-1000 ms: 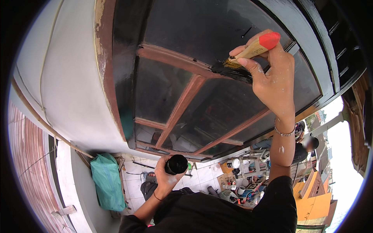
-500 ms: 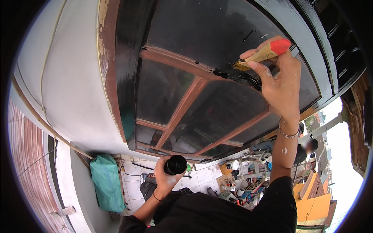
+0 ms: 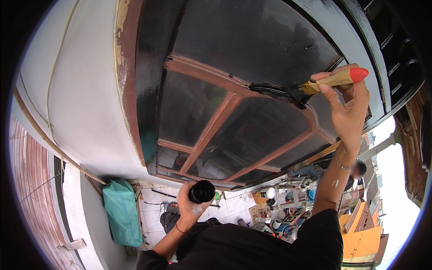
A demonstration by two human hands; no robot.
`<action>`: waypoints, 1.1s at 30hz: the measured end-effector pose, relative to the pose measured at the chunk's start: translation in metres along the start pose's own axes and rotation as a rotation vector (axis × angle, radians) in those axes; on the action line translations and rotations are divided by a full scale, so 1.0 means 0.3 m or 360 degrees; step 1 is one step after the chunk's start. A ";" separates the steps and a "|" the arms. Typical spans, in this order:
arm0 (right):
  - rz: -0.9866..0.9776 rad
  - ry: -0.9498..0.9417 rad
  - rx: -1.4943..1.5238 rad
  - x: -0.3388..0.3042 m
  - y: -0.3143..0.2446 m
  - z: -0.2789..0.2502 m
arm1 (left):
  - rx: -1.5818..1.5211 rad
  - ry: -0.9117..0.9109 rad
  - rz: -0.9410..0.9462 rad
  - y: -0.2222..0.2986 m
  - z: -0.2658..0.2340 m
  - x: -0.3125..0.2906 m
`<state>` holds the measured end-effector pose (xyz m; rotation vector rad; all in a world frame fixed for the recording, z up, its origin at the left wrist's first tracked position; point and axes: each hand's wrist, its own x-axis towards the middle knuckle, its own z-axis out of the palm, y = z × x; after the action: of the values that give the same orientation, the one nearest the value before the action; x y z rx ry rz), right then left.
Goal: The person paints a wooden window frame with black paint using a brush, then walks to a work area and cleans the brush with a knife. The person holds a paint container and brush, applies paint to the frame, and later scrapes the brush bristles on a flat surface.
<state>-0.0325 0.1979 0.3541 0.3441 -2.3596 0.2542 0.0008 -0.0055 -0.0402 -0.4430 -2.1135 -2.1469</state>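
My right hand (image 3: pixel 348 105) is closed round the wooden handle of a paintbrush (image 3: pixel 335 80) with a red end. Its dark, wet bristles press on the curved brown crossbar (image 3: pixel 204 74) of a glazed wooden frame. A stripe of glossy black paint (image 3: pixel 276 91) covers the middle of that bar; bare brown wood shows to its left. Low in front of my body, my left hand (image 3: pixel 190 204) grips a round container of black paint (image 3: pixel 202 191), seen from above. Dark glass panes (image 3: pixel 261 128) lie between the brown bars, and a few black paint marks (image 3: pixel 294 46) dot the upper pane.
A white wall (image 3: pixel 90 90) with a thin cable stands at left, above a green plastic-wrapped bundle (image 3: pixel 122 211). On the tiled floor (image 3: pixel 229 207) are several tubs, cans and tools (image 3: pixel 283 211). Another person (image 3: pixel 355 171) is low at the right, beyond my forearm.
My right hand has drawn the paintbrush to the right and slightly down along the crossbar. The wet black stripe now shows uncovered behind it. The left hand holds the container almost where it was.
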 end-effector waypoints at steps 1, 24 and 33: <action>-0.0003 0.0003 0.0037 -0.005 0.004 -0.002 | -0.0006 -0.0007 -0.0018 -0.001 0.000 -0.002; 0.0322 0.1217 0.0457 -0.406 -0.036 0.104 | 0.0111 -0.0020 -0.0032 0.029 -0.041 0.034; 0.0259 0.1121 -0.0437 -0.422 -0.123 0.308 | 0.0152 -0.0052 -0.0032 0.105 -0.020 0.026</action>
<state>0.0088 0.1594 0.2033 -0.0715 -1.6917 0.0983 0.0012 -0.0115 -0.0077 -0.4523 -2.2354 -2.0518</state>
